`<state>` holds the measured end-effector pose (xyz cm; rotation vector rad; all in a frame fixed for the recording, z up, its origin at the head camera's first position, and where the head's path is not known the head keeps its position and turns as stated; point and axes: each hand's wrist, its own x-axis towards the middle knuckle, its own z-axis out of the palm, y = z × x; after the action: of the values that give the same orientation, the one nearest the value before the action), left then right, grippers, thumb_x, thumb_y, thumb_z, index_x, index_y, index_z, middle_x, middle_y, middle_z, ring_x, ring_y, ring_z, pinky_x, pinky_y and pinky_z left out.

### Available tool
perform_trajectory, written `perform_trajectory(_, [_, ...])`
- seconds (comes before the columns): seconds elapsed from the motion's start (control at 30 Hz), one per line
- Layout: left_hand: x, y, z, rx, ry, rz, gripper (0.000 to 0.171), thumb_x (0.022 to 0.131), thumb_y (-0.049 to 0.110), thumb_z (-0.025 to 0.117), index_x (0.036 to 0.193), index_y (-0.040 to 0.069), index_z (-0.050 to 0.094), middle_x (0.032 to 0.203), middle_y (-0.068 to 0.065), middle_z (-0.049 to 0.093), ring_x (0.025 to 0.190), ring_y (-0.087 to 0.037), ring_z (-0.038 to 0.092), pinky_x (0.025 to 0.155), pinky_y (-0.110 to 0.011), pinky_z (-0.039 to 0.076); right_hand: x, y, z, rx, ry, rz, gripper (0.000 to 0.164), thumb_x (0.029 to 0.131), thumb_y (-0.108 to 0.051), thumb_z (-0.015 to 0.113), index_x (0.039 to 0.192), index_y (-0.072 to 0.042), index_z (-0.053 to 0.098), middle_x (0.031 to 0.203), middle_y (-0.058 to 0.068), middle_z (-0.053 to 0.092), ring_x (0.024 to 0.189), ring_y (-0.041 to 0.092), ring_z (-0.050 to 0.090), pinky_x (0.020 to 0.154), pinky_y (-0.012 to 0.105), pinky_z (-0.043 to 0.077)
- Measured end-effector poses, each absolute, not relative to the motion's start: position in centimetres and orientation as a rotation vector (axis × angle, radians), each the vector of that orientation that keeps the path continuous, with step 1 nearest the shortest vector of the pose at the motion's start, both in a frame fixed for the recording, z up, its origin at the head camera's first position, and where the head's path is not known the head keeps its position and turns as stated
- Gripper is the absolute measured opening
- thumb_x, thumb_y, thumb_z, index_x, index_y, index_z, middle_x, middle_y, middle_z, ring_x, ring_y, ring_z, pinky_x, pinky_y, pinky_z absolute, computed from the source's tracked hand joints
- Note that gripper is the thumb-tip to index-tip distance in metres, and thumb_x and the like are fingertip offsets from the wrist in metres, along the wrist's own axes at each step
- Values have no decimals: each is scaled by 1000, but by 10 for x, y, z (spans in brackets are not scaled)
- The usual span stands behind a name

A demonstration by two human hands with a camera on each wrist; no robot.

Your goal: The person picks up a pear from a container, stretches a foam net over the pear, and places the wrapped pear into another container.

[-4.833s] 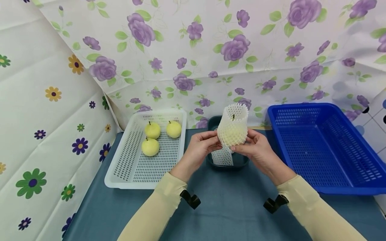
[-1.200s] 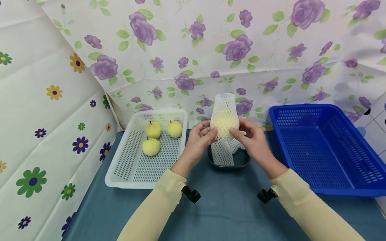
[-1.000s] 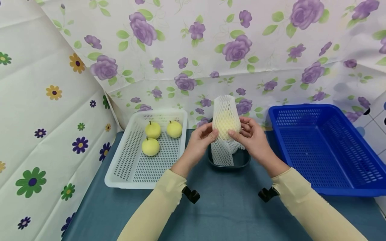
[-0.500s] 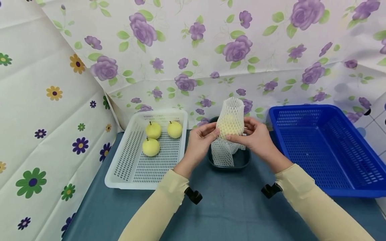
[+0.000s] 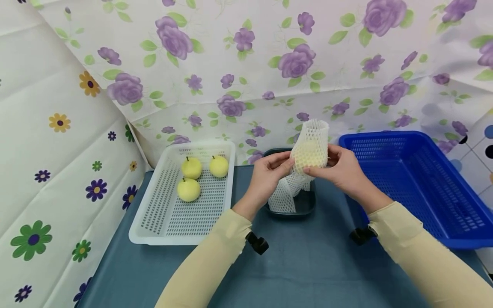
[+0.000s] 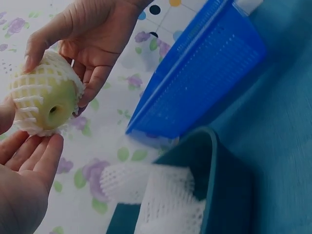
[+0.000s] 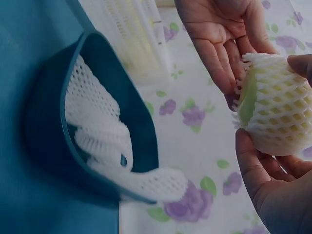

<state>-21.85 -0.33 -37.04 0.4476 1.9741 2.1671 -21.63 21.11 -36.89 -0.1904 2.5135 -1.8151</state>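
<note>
A round yellow-green pear [image 5: 310, 155] is held up in a white foam net sleeve, whose loose end rises above the fruit. My left hand [image 5: 272, 171] pinches it from the left with thumb and fingers. On the right side, my right hand [image 5: 340, 171] holds it with the thumb in front. The left wrist view shows the pear's underside [image 6: 61, 105], bare around its hollow, with netting around the sides. Below the hands stands a dark green bin [image 5: 306, 207] holding more white foam net sleeves [image 5: 282, 199], partly hidden by the hands in the head view.
A white perforated basket [image 5: 185, 226] at left contains three bare pears [image 5: 188, 190]. At right stands a blue perforated basket [image 5: 408, 192], near the right forearm. A floral sheet [image 5: 265, 64] hangs behind the blue-grey tabletop [image 5: 292, 273].
Both hands have carried the sleeved pear to the right, toward the blue basket, tilting it about on the way. The stem, visible in the sleeve's opening earliest, is out of sight now.
</note>
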Motion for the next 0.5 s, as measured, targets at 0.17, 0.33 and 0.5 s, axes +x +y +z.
perform_trajectory(0.17, [-229,19,-374,271,1821,2282,33,93,22,59,123,9,60,115,-14,64,102,-27,65,90,-39,52,-220,227,-363,-121,2556,-1817,69,75,-37,78,134,-18,47,121,5,57,97,7,63,72,26,56])
perform_trajectory(0.33, [-237,50,-394,130,1867,2252,30,92,23,61,120,14,62,108,-15,67,101,-33,65,86,-39,54,-225,249,-355,-1,2602,-1815,76,75,-39,76,138,-15,41,126,3,53,102,2,59,74,17,54])
perform_trajectory(0.5, [-232,84,-413,205,1995,2085,26,87,28,67,112,22,67,94,-3,71,86,-19,68,77,-35,57,-232,274,-352,98,2580,-1943,72,78,-32,75,138,-13,40,116,-8,56,98,-2,58,73,12,51])
